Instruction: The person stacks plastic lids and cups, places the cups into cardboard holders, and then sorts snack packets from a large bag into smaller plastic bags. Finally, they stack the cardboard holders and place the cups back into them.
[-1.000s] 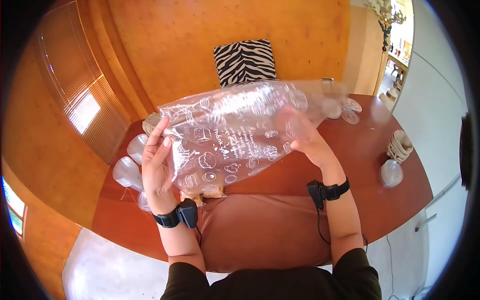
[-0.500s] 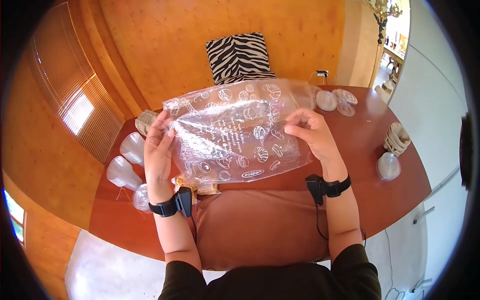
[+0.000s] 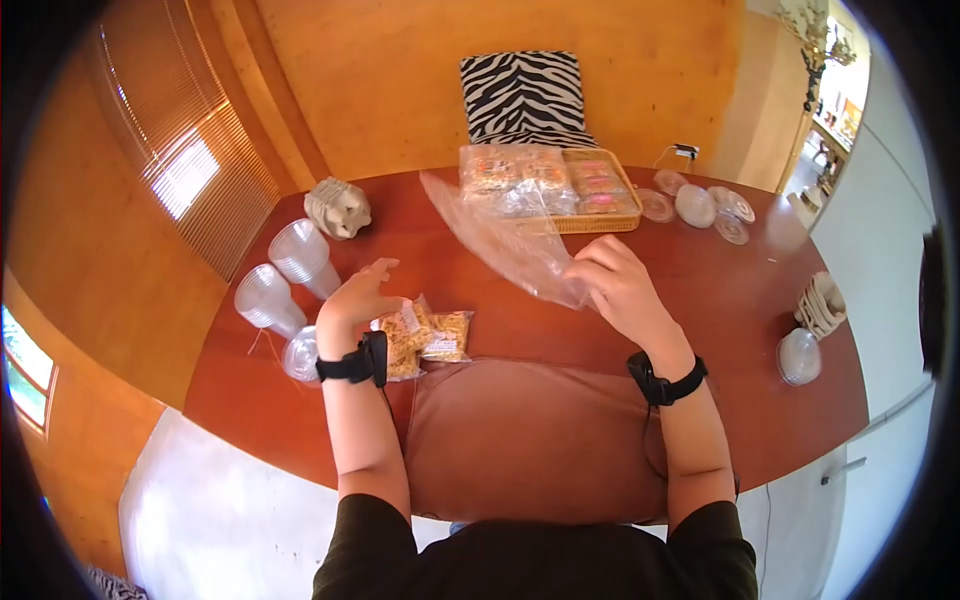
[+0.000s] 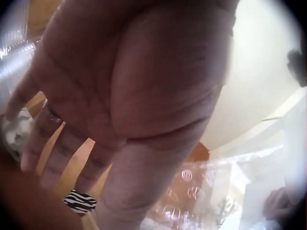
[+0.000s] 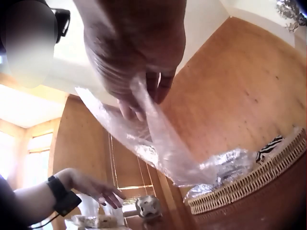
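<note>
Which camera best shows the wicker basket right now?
The head view: it shows the wicker basket from above, with packets inside. The right wrist view catches only its woven side, with shiny plastic behind; the left wrist view doesn't show it.

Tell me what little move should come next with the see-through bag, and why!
Maybe bring the left grip to the bag's far end. The right grip pinches just one end of the bag, the rest looks floppy, and the left grip is open with nothing in it.
</note>
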`<state>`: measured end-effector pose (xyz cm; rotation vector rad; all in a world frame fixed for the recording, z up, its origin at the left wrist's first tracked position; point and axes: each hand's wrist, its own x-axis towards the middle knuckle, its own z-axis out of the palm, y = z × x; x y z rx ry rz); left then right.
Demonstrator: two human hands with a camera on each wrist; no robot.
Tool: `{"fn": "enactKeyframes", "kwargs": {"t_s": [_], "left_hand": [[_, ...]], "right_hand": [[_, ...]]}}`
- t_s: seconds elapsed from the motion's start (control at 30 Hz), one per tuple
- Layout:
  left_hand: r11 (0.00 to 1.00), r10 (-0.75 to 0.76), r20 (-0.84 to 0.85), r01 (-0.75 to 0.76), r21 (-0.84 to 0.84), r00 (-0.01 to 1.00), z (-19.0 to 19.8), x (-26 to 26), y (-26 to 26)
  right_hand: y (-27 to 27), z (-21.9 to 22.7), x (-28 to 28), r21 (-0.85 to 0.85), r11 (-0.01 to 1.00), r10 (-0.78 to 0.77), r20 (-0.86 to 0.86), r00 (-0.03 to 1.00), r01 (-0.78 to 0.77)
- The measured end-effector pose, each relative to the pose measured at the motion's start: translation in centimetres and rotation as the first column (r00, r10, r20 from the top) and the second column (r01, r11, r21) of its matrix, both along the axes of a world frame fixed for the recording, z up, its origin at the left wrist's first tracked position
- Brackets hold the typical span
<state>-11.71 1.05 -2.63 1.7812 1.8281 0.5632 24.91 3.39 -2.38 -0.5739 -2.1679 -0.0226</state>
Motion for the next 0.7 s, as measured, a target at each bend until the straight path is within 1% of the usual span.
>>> {"fn": "enactKeyframes", "kwargs": {"t_s": [0.07, 0.1, 0.2, 0.23, 0.3, 0.33, 0.4, 0.43, 0.5, 0.53, 0.57, 0.6, 0.63, 0.7], "left_hand": [[0.991, 0.067, -0.018, -0.069, -0.117, 0.998, -0.3, -0.5, -0.1], [0.967, 0.14, 0.02, -0.132, -0.219, 0.99, -0.1, -0.5, 0.0], [0.954, 0.007, 0.038, 0.005, -0.3, 0.999, -0.5, -0.6, 0.7], [0.957, -0.048, 0.012, 0.05, -0.284, 0.999, -0.9, -0.5, 1.1], [0.956, -0.159, -0.045, 0.142, -0.258, 0.986, -1.6, -0.1, 1.6], [0.96, -0.156, -0.066, 0.135, -0.246, 0.986, -1.5, 0.1, 1.5], [0.968, -0.154, -0.11, 0.128, -0.215, 0.982, -1.2, 0.6, 1.3], [0.968, -0.191, -0.117, 0.167, -0.186, 0.975, -1.3, 0.7, 1.4], [0.96, -0.263, -0.134, 0.246, -0.132, 0.955, -1.6, 0.5, 1.6], [0.959, -0.277, -0.035, 0.273, -0.08, 0.96, -0.9, 1.2, 1.3], [0.955, -0.294, 0.062, 0.296, -0.028, 0.954, 0.5, 2.2, 0.6], [0.949, -0.314, 0.156, 0.314, 0.025, 0.937, 1.3, 3.1, 0.3], [0.919, -0.39, 0.167, 0.373, 0.124, 0.906, 1.2, 3.9, 0.4], [0.893, -0.427, 0.229, 0.368, 0.257, 0.875, 2.5, 7.2, -0.9]], "right_hand": [[1.1, -2.3, 0.2, -0.059, 0.998, 0.023, 0.158, 0.987, -0.014], [1.6, -3.3, 0.2, -0.085, 0.996, 0.032, 0.236, 0.971, -0.012], [1.9, -5.8, -0.1, -0.204, 0.977, 0.14, 0.375, 0.916, -0.066], [1.7, -6.1, -0.2, -0.262, 0.965, 0.148, 0.499, 0.854, -0.015], [1.0, -6.1, 0.0, -0.459, 0.887, 0.228, 0.521, 0.823, 0.045], [0.5, -5.6, 0.0, -0.547, 0.833, 0.267, 0.524, 0.809, 0.08], [-0.1, -4.3, 0.1, -0.557, 0.817, 0.204, 0.52, 0.829, 0.149], [-0.3, -3.6, 0.3, -0.561, 0.807, 0.17, 0.52, 0.837, 0.185], [-0.2, -2.8, 0.3, -0.554, 0.827, 0.153, 0.381, 0.912, 0.093], [-0.3, -2.5, 0.2, -0.545, 0.837, 0.145, 0.305, 0.941, 0.047], [-0.5, -2.2, 0.0, -0.562, 0.826, 0.131, 0.273, 0.953, 0.047], [-1.1, -1.7, -0.4, -0.597, 0.802, 0.145, 0.187, 0.972, -0.005], [-1.7, -0.9, -1.0, -0.627, 0.777, 0.155, 0.098, 0.983, -0.059], [-2.6, -0.2, -1.8, -0.667, 0.725, 0.169, -0.067, 0.983, -0.17]]}}
